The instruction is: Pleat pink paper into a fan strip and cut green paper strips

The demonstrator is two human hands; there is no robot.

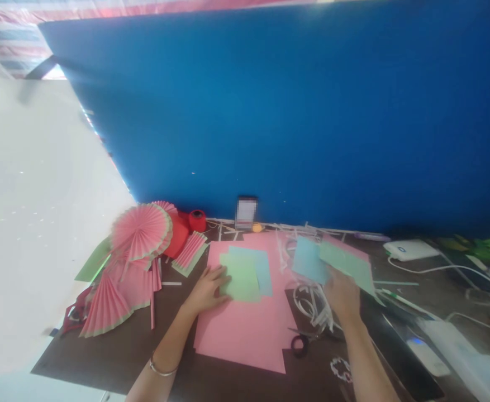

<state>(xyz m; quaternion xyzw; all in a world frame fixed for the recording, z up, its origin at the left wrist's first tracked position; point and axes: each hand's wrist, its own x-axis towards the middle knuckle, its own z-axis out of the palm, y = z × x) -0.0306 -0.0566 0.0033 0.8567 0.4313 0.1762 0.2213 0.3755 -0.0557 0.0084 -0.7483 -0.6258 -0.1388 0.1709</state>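
Sheets of pink paper (240, 335) lie overlapping across the middle of the desk (106, 357), reaching from close to its far edge toward the near one. On them rests a light green sheet (240, 277), partly covering a light blue sheet (265, 271). The left hand (208, 288) is open, fingers spread, lying on the green sheet's left side and the pink beside it, gripping nothing. To the right, the right hand (342, 290) is at the lower end of a second blue sheet (309, 258), next to a pale green piece (349, 262); its fingertips are hidden, so I cannot tell how far open it is or whether it has hold of either. White paper strips (312, 306) curl just left of that hand, and scissors (299, 345) lie nearer the desk's near edge. Pleated pink fans (139, 230) crowd the left edge, with a red tape roll (197, 220) by the far edge
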